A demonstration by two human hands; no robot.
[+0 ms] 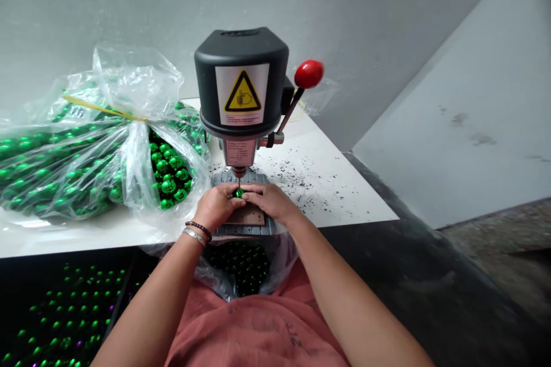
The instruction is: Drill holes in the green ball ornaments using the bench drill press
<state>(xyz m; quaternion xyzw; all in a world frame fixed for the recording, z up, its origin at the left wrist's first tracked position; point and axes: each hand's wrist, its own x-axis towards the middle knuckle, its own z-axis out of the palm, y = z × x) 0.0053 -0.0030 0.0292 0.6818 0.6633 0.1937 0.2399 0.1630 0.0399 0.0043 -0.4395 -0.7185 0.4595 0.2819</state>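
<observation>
Between the fingers of both hands is a shiny green ball, right under the thin bit of a small drill press. My left hand pinches it from the left side, thumb toward the front. From the right, my right hand closes on the same ball with thumb and fingers. Beneath them lies a brown board on the press's grey metal base. Whether the bit touches the ball is too small to tell.
Left of the press lies a tied clear plastic bag full of green balls. The red-knobbed lever juts out to the right. Dark shavings litter the white table. An open bag with green balls sits at my lap.
</observation>
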